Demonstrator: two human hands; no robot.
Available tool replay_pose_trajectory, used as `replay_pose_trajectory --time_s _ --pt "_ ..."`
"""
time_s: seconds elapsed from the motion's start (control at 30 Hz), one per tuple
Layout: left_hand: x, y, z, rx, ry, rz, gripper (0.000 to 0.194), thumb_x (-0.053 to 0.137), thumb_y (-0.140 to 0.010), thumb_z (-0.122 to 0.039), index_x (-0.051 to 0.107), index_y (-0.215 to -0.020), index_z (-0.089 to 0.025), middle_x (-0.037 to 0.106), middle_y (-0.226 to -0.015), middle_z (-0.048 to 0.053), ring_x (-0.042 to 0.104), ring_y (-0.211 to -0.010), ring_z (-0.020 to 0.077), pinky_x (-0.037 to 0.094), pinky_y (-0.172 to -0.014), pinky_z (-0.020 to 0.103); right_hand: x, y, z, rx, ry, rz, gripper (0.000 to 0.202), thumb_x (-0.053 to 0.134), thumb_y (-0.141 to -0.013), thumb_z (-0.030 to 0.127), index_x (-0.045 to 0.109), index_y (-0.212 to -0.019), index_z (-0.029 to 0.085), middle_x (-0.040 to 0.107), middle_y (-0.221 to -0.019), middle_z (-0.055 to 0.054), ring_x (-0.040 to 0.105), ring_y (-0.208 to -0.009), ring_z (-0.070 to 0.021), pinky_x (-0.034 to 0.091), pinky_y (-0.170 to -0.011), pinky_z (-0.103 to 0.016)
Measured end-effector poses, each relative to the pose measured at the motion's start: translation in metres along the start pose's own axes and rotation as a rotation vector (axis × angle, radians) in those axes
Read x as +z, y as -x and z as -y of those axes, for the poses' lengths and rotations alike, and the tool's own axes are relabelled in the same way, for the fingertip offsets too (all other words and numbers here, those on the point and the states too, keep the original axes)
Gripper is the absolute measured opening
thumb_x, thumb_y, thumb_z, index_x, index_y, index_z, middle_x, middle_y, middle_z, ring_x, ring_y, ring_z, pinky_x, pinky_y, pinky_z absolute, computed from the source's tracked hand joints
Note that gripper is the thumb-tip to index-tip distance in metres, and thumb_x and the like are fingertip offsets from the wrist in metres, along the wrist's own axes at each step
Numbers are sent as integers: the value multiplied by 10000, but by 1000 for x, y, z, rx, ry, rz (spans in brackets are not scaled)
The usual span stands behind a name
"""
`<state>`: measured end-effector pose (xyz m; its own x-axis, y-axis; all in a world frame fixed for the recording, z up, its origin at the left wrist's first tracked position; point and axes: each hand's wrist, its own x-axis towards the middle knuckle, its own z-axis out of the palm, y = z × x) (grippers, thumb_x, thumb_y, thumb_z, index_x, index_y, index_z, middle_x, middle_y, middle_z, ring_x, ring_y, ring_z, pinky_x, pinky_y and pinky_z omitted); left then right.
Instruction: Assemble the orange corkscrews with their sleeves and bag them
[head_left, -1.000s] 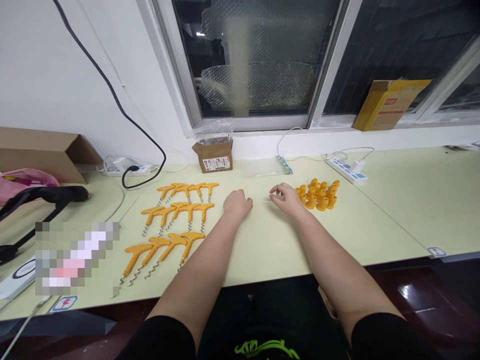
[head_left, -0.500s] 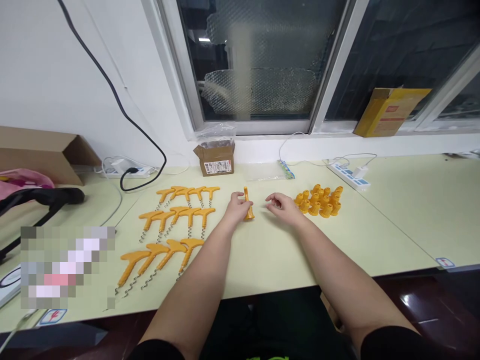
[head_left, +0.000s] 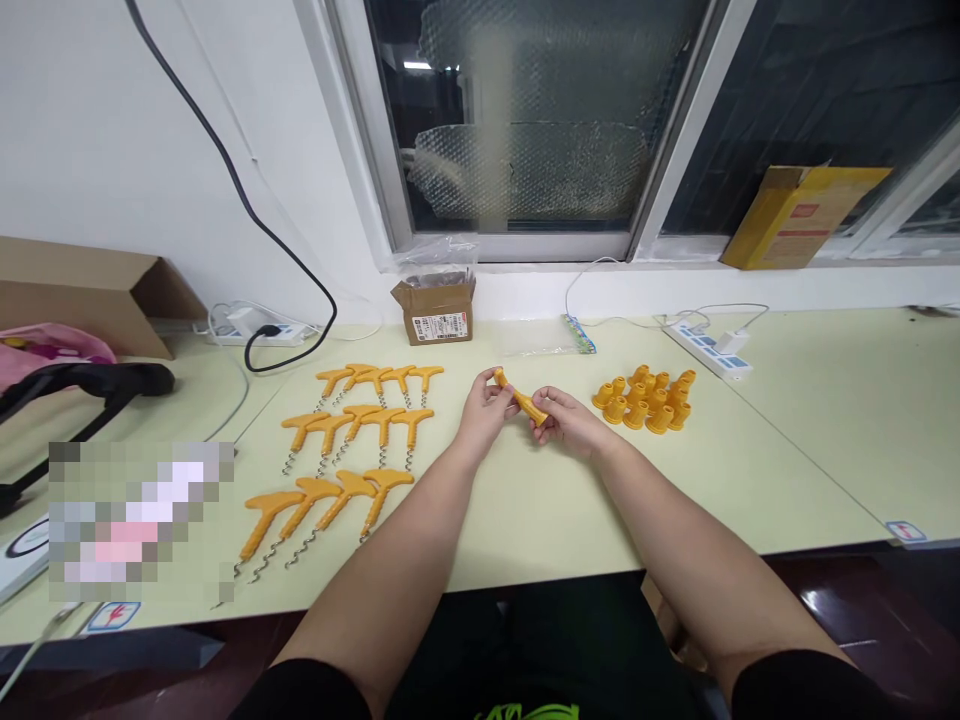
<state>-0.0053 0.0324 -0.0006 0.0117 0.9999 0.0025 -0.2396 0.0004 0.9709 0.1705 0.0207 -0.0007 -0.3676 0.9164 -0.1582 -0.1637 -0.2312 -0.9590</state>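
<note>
Between my two hands is a yellow corkscrew point(head_left: 520, 397), tilted, with its flared end toward the lower right; its metal coil does not show. My left hand point(head_left: 486, 410) is closed around the upper part of it. The fingers of my right hand point(head_left: 568, 418) are closed on the flared lower end. To the left lie several yellow T-handled corkscrews point(head_left: 356, 425) in three rows, their spiral metal coils bare. Off to the right of my right hand, several yellow bell-shaped sleeves point(head_left: 636, 412) stand upright in a cluster.
A small open cardboard box point(head_left: 439, 315) and a clear plastic bag point(head_left: 544, 338) are at the back by the window. Power strips point(head_left: 709, 350) with cables sit along the wall. Farther left are a larger carton point(head_left: 75, 290) and a black strap-like object point(head_left: 97, 380).
My right hand has moved left and closed on the flared end of the corkscrew. The corkscrew, near upright before, is now tilted with its lower end swung right.
</note>
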Motion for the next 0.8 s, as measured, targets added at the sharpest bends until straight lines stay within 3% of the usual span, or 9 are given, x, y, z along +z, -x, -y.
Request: replay_pose_trajectory --time_s 0.13,0.23,0.33,0.47,0.57,0.67,0.8 --pt "-8 -8 7 133 -234 -7 310 631 -951 -378 555 -1211 -228 618 -1054 65 680 -1002 188 569 -895 359 -7 -3 3 33 -85 -152 265 759 -845 430 605 -904 223 663 -674 -8 588 -510 -114 510 -456 -220" --pt "-12 -7 6 283 -449 -39 230 609 -955 -361 591 -1128 -211 637 -1132 92 648 -1072 200 526 -948 356 -9 -3 4 19 -81 -184 266 799 -813 404 619 -874 218 676 -694 -27 581 -517 -120 505 -446 -230" --pt "-14 -4 0 324 -524 -54 194 607 -947 -368 599 -1053 -206 668 -1163 97 645 -1113 208 510 -930 324 -11 -3 3 2 -33 -195 337 840 -756 440 605 -857 219 669 -668 -16 560 -509 -117 467 -436 -227" --pt "-19 -2 -6 241 -576 -39 307 707 -861 -495 609 -868 -204 716 -907 45 667 -838 183 498 -744 280 -17 -5 3 -112 100 -214 421 841 -713 526 581 -859 229 613 -620 40 517 -506 -101 413 -462 -220" --pt "-21 -2 -6 172 -670 -45 448 732 -797 -616 572 -724 -204 637 -684 3 577 -635 151 422 -594 264 -24 -8 3 -197 168 -205 443 808 -724 576 562 -864 235 613 -642 47 504 -513 -100 413 -500 -240" --pt "-19 -1 -6 100 -650 -18 494 703 -807 -648 514 -687 -207 581 -608 -12 548 -557 137 401 -533 253 -28 -7 4 -234 226 -177 437 778 -750 595 551 -861 238 605 -664 46 509 -528 -108 426 -532 -262" --pt "-11 1 -11 -98 -443 7 463 721 -823 -612 508 -778 -204 552 -631 -26 586 -506 126 456 -511 242 -26 0 8 -315 381 -147 372 717 -835 574 555 -893 244 561 -661 51 487 -542 -117 398 -544 -270"
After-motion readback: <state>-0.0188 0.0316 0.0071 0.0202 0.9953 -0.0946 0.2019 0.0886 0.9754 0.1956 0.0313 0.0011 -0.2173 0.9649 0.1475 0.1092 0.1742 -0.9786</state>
